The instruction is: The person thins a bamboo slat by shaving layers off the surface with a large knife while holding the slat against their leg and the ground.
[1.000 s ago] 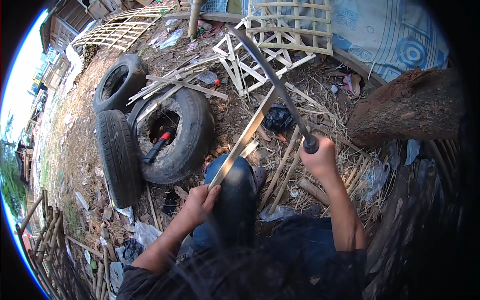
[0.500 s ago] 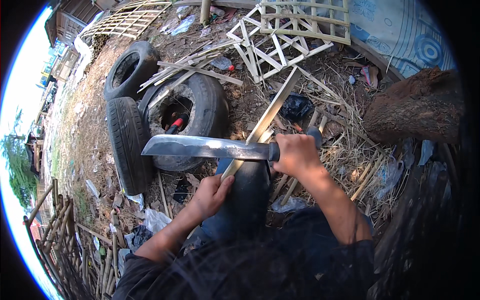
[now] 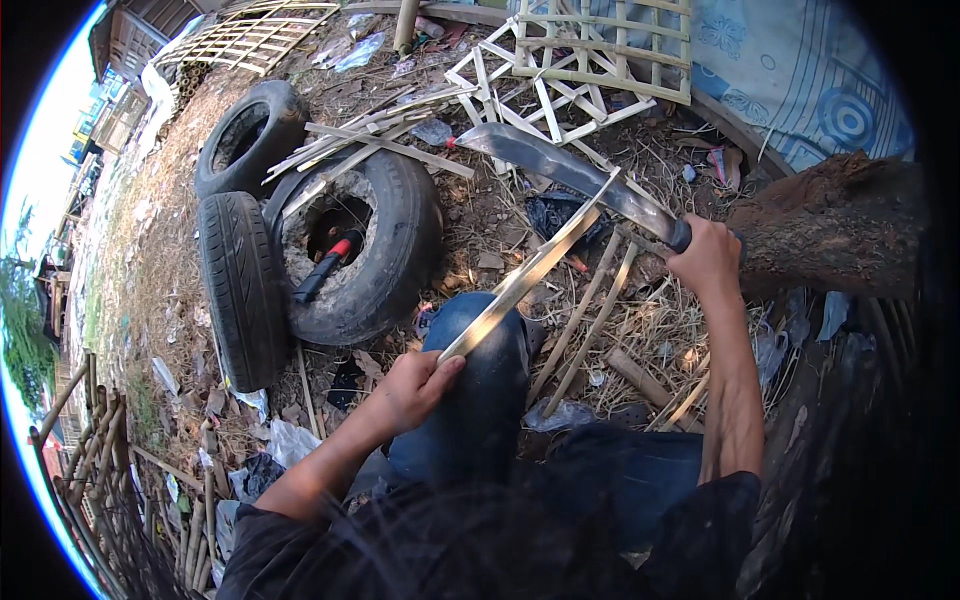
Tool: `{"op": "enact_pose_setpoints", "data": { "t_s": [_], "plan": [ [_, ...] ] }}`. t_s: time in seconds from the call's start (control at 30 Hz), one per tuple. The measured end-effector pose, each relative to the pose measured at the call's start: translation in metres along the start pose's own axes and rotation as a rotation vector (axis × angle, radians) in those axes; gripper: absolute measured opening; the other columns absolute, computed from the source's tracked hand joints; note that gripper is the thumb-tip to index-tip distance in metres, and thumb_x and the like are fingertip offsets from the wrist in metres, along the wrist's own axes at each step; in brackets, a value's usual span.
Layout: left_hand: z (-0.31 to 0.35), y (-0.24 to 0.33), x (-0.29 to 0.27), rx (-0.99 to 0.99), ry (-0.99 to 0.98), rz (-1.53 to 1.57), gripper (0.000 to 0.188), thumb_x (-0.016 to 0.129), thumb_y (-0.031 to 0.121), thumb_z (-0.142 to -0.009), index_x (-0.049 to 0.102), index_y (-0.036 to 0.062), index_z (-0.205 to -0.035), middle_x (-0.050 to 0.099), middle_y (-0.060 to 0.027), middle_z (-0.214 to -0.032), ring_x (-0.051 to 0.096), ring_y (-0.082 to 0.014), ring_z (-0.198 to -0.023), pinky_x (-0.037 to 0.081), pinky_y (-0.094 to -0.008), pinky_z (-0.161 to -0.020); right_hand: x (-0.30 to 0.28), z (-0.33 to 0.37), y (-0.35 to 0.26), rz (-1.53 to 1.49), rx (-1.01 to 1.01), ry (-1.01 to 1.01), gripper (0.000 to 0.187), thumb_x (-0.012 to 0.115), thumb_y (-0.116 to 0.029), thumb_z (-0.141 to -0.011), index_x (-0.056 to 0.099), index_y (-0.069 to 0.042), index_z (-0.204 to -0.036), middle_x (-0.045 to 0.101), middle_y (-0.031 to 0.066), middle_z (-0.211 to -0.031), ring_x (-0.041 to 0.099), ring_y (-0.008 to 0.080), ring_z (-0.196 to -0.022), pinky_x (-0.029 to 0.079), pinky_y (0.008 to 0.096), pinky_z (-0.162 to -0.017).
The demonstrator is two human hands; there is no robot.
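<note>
My left hand (image 3: pixel 412 390) is closed around the near end of a split bamboo strip (image 3: pixel 515 288), which slants up and away over my bent knee (image 3: pixel 468 390). Closed on the handle of a machete (image 3: pixel 565 168), my right hand (image 3: pixel 706 260) is out to the right. The broad dark blade points up and to the left, past the strip's far end. There a thin sliver stands apart from the strip, close to the blade. Whether blade and sliver touch is hard to tell.
Tyres (image 3: pixel 395 240) lie ahead on the left, one holding a red-and-black-handled tool (image 3: pixel 325 270). Loose bamboo strips (image 3: pixel 385 140) rest across them. Bamboo lattice panels (image 3: pixel 605 45) stand at the back, and a thick wooden log (image 3: pixel 830 225) is on the right. Shavings and plastic litter the ground.
My right hand has moved right and forward with the machete; its blade has swung from lying across the strip to pointing up-left at the far end. A thin sliver now stands off the strip.
</note>
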State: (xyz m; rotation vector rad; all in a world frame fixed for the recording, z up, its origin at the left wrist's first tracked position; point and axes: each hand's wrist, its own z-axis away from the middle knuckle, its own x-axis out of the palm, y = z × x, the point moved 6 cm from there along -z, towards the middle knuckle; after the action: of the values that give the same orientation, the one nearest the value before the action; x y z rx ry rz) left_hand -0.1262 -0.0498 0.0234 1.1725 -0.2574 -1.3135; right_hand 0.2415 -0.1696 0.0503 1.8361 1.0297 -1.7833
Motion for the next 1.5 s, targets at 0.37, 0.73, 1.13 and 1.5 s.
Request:
{"op": "enact_pose_setpoints", "data": {
  "t_s": [0.37,0.73,1.13,1.5],
  "plan": [
    [0.015,-0.019,-0.016,0.086,0.176,0.080,0.044,0.045,0.033,-0.103,0.048,0.0025,-0.071,0.042,0.0051,-0.061,0.037,-0.0046,-0.059,0.033,-0.0270,-0.051,-0.042,0.010,0.180,-0.050,0.583,0.114,0.023,0.061,-0.017,-0.075,0.066,0.004,-0.083,0.067,0.0260,-0.083,0.065,0.0430,-0.089,0.049,0.0501,-0.074],
    [-0.001,-0.021,-0.001,-0.255,-0.289,0.515,0.048,0.045,0.046,-0.101,0.050,0.0107,-0.069,0.039,0.0057,-0.051,0.035,-0.0066,-0.043,0.027,-0.0236,-0.041,0.000,0.075,0.003,-0.431,0.106,-0.124,0.016,0.070,-0.013,-0.069,0.063,-0.002,-0.079,0.062,0.0180,-0.067,0.064,0.0370,-0.069,0.048,0.0415,-0.064],
    [0.003,-0.029,0.019,-0.334,-0.470,0.793,0.048,0.039,0.047,-0.102,0.042,0.0126,-0.068,0.030,0.0052,-0.054,0.029,-0.0072,-0.042,0.024,-0.0229,-0.038,0.065,0.061,-0.114,-0.280,-0.391,-0.192,0.030,0.077,-0.022,-0.056,0.063,-0.007,-0.078,0.066,0.0146,-0.070,0.067,0.0340,-0.069,0.054,0.0427,-0.065],
    [0.017,-0.048,0.013,-0.314,-0.518,0.902,0.048,0.038,0.046,-0.103,0.045,0.0106,-0.072,0.030,0.0049,-0.055,0.027,-0.0075,-0.042,0.022,-0.0234,-0.038,0.026,-0.040,0.051,-0.100,0.314,-0.042,0.019,0.062,-0.018,-0.074,0.068,-0.003,-0.083,0.069,0.0218,-0.083,0.067,0.0393,-0.084,0.050,0.0467,-0.073]
  ]
}}
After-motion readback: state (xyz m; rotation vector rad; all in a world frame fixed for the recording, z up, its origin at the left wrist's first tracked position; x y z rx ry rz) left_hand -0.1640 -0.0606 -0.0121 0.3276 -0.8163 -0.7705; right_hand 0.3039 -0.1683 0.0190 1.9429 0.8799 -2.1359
